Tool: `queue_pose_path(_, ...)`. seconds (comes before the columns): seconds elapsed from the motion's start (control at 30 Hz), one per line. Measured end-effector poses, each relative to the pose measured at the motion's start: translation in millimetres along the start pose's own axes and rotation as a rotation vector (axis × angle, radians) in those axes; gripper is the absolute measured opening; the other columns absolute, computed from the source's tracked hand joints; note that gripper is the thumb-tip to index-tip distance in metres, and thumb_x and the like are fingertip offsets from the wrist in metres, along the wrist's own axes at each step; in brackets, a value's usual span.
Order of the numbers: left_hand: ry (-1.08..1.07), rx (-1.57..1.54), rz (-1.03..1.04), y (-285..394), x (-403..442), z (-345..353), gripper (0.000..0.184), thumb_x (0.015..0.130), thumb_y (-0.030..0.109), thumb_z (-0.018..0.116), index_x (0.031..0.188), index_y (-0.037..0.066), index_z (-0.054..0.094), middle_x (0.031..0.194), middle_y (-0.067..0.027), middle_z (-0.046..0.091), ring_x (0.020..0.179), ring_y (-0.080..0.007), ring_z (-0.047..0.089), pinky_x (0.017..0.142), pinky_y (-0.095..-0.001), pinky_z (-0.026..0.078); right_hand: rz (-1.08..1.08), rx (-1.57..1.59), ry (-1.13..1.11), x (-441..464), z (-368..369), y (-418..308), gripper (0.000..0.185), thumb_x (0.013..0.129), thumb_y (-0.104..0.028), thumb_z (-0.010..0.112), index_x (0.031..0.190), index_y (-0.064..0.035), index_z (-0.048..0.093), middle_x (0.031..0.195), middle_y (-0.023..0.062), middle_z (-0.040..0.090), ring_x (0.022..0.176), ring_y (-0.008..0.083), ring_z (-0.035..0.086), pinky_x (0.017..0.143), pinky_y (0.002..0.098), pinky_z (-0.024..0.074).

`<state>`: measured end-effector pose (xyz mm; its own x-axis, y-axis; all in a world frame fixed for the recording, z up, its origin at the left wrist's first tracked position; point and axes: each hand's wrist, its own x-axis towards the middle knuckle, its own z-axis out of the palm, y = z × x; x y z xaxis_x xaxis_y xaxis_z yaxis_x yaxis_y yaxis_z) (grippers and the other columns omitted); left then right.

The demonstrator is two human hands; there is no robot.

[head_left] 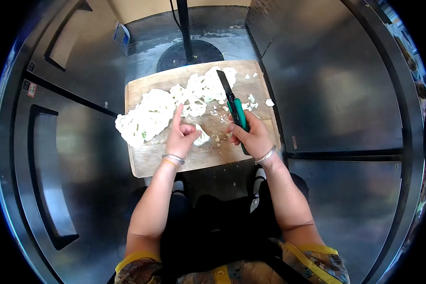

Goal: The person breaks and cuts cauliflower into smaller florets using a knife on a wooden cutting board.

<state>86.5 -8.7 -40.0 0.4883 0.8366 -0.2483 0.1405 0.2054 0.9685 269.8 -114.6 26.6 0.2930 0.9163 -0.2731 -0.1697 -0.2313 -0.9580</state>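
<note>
My right hand (252,135) is wrapped round a green and black utility knife (238,111), its dark blade pointing up and away from me. Between the thumb and curled fingers of my left hand (181,137) is a small white cauliflower floret (201,136); the index finger sticks out straight toward the pile. Both hands are over a wooden cutting board (175,165). A heap of cauliflower pieces (149,116) runs along the board's left and far side, partly hanging over the left edge. The knife's blade passes in front of some of these pieces.
Small cauliflower crumbs (217,138) are scattered mid-board, with loose bits near its right edge. Behind the board stands a black pole on a round base (168,57). Steel cabinets with doors rise close on the left (94,161) and right (341,94). My legs are just below the board.
</note>
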Motion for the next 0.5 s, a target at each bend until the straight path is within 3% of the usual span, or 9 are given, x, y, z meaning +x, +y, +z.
queue_pose_path(0.17,0.029,-0.073,0.049,18,-5,5,0.085,0.077,-0.003,0.067,0.146,0.015,0.02,0.073,0.0013,0.058,0.066,-0.0044,0.052,0.066,-0.0197,0.044,-0.018,-0.062,0.018,-13,-13,0,0.024,0.09,-0.011,0.058,0.11,0.0011,0.051,0.081,0.0057,0.061,0.062,0.0081,0.057,0.055,0.0205,0.0455)
queue_pose_path(0.23,0.054,0.016,0.16,27,-19,12,0.069,0.077,-0.003,0.067,0.136,0.012,0.034,0.074,0.0026,0.057,0.066,-0.0034,0.05,0.064,-0.0187,0.043,-0.009,0.026,-0.012,-19,-17,-3,0.025,0.092,-0.014,0.056,0.111,0.0015,0.051,0.079,0.0049,0.06,0.062,0.0082,0.057,0.055,0.0204,0.0457)
queue_pose_path(0.27,0.036,-0.007,0.187,21,-21,14,0.043,0.078,-0.002,0.067,0.117,0.007,0.05,0.074,0.0033,0.056,0.065,-0.0031,0.049,0.062,-0.0179,0.042,-0.025,0.006,-0.015,-22,-18,-2,0.024,0.094,-0.019,0.054,0.106,0.0013,0.051,0.076,0.0046,0.059,0.061,0.0088,0.058,0.056,0.021,0.0464)
queue_pose_path(0.3,0.035,-0.004,0.179,14,-23,16,0.043,0.078,-0.002,0.067,0.117,0.007,0.05,0.074,0.0033,0.056,0.065,-0.0031,0.049,0.062,-0.0179,0.042,-0.017,0.01,-0.014,-26,-18,-1,0.024,0.094,-0.019,0.054,0.106,0.0013,0.051,0.076,0.0046,0.059,0.061,0.0088,0.058,0.056,0.021,0.0464)
queue_pose_path(0.4,-0.043,0.111,0.161,-6,-32,26,0.017,0.08,-0.001,0.065,0.096,0.005,0.061,0.077,0.0024,0.058,0.068,-0.0035,0.052,0.062,-0.019,0.044,0.003,-0.052,-0.04,-43,-19,-2,0.021,0.094,-0.019,0.054,0.099,0.0015,0.049,0.069,0.004,0.058,0.058,0.0097,0.057,0.051,0.0246,0.0471)
queue_pose_path(0.47,-0.033,0.115,0.128,-17,-33,29,0.019,0.08,-0.002,0.065,0.097,0.005,0.062,0.079,0.0017,0.06,0.069,-0.0041,0.053,0.063,-0.0195,0.045,0.154,-0.471,-0.099,-54,-19,-1,0.025,0.093,-0.022,0.054,0.094,0.0017,0.047,0.064,0.0096,0.058,0.058,0.0142,0.062,0.051,0.0289,0.0482)
queue_pose_path(0.5,-0.02,0.121,0.101,-22,-33,30,0.02,0.08,-0.002,0.064,0.099,0.006,0.062,0.082,0.001,0.062,0.071,-0.0046,0.055,0.064,-0.02,0.046,0.158,-0.465,-0.096,-57,-20,4,0.025,0.093,-0.022,0.054,0.094,0.0017,0.047,0.064,0.0096,0.058,0.058,0.0142,0.062,0.051,0.0289,0.0482)
